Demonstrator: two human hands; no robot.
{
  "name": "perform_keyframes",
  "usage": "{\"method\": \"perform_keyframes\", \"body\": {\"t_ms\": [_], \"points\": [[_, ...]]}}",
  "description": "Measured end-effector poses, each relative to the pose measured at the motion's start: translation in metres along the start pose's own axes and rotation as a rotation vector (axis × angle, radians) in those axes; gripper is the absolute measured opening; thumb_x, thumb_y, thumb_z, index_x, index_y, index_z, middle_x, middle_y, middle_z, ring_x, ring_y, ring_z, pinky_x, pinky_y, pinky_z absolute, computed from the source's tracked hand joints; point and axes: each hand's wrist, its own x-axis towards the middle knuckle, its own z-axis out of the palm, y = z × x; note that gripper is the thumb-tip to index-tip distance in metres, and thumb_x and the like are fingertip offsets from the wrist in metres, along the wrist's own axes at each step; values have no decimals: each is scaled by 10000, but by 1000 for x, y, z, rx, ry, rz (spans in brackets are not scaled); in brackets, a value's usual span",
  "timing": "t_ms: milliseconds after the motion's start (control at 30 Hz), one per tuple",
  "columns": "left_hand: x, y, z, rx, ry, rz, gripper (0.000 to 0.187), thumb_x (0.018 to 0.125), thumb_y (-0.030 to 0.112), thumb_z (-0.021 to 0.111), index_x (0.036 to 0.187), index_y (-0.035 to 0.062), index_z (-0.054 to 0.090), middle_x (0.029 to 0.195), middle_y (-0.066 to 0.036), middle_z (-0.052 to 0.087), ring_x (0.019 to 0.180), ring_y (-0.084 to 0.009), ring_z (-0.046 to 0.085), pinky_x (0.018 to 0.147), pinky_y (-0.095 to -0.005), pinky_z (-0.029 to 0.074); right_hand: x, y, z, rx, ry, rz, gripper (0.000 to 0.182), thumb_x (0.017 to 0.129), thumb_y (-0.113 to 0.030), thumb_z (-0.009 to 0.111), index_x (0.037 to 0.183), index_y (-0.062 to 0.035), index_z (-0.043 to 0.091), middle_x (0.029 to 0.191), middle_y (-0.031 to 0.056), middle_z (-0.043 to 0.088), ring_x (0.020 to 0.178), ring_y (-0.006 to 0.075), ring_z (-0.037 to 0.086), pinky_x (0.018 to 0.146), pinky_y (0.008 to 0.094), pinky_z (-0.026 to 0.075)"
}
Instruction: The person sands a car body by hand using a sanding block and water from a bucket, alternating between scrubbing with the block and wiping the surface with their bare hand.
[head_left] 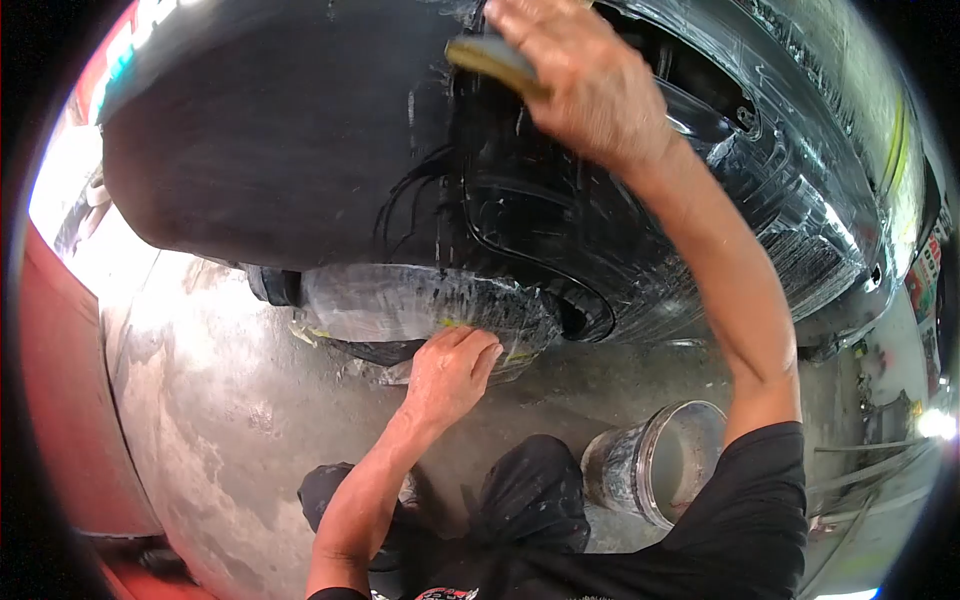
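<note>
My right hand is raised at the top, slightly blurred. Its fingers are closed around a flat sanding pad with a grey face and yellowish edge, held against the black car body. White, chalky streaks and wet marks cover parts of the bodywork. Lower down, my left hand is at the wheel, which is wrapped in clear plastic sheeting. The left fingers are curled and pressed together against the wrapping, and whatever lies under them is hidden.
A stained metal bucket holding cloudy liquid stands on the concrete floor by my knee. A red panel rises at the left. At the right, thin lines or hoses run near a bright lamp.
</note>
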Motion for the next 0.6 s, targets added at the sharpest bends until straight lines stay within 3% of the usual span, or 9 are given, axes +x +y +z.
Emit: {"method": "perform_keyframes", "body": {"t_ms": [100, 200, 300, 333, 400, 433, 533, 567, 600], "points": [[1, -2, 3, -2, -11, -13, 101, 901, 95, 736, 963, 15, 733, 891, -158, 720, 817, -338, 699, 705, -431, 568, 17, 29, 2, -77, 122, 63, 441, 970, -169, 638, 1282, 141, 611, 1334, 300, 633, 1296, 413, 590, 1163, 478, 419], [2, 3, 1, 13, -16, -8, 104, 900, 97, 735, 968, 19, 736, 886, -153, 719, 814, -339, 697, 702, -429, 566, 11, -3, 3, -22, 106, 159, 453, 948, -119, 624, 1304, 159, 584, 1368, 331, 595, 1316, 435, 567, 1167, 490, 412], [0, 2, -1, 14, 2, -2, 104, 899, 100, 734, 966, 22, 733, 877, -147, 715, 803, -341, 692, 699, -430, 563, -15, -21, 6, -150, -62, -52, 451, 963, -61, 558, 1362, 149, 546, 1411, 328, 560, 1340, 432, 542, 1161, 509, 421], [1, 2, 0, 15, 5, 3, 101, 898, 99, 734, 963, 22, 731, 875, -146, 713, 800, -341, 690, 698, -432, 562, -15, -10, 8, -119, -28, -85, 438, 973, -78, 568, 1354, 139, 558, 1401, 318, 574, 1332, 420, 554, 1157, 507, 427], [1, 0, 3, 16, 13, 3, 96, 897, 98, 734, 957, 23, 727, 872, -145, 710, 794, -343, 686, 697, -438, 559, 8, 14, -2, -34, 19, 85, 418, 975, -122, 607, 1311, 125, 597, 1391, 313, 586, 1324, 415, 566, 1151, 501, 434], [2, 1, 4, 10, 15, 11, 93, 897, 98, 734, 955, 25, 726, 871, -144, 709, 793, -343, 685, 697, -440, 558, 14, 17, 1, -80, 125, 111, 406, 973, -155, 634, 1272, 119, 619, 1367, 320, 599, 1304, 412, 582, 1140, 494, 445], [0, 4, 6, 3, 3, 29, 86, 898, 97, 731, 950, 29, 723, 865, -142, 704, 790, -344, 682, 694, -445, 555, 12, 1, 2, -49, 151, 183, 404, 965, -129, 633, 1274, 131, 611, 1363, 329, 596, 1313, 419, 573, 1145, 487, 437], [-1, 4, 5, 11, -5, 31, 85, 898, 96, 730, 950, 29, 722, 862, -142, 701, 789, -344, 680, 693, -446, 554, -5, -5, 5, -130, 113, 110, 447, 968, -111, 572, 1337, 140, 565, 1419, 323, 558, 1357, 427, 533, 1164, 489, 410], [-1, 3, 4, 19, -12, 34, 84, 898, 95, 729, 950, 30, 721, 858, -141, 699, 788, -344, 679, 692, -446, 553, -26, -22, 9, -86, 38, 180, 778, 758, -22, 762, 1491, -15, 499, 1554, 157, 491, 1432, 337, 467, 1201, 453, 385]]}}
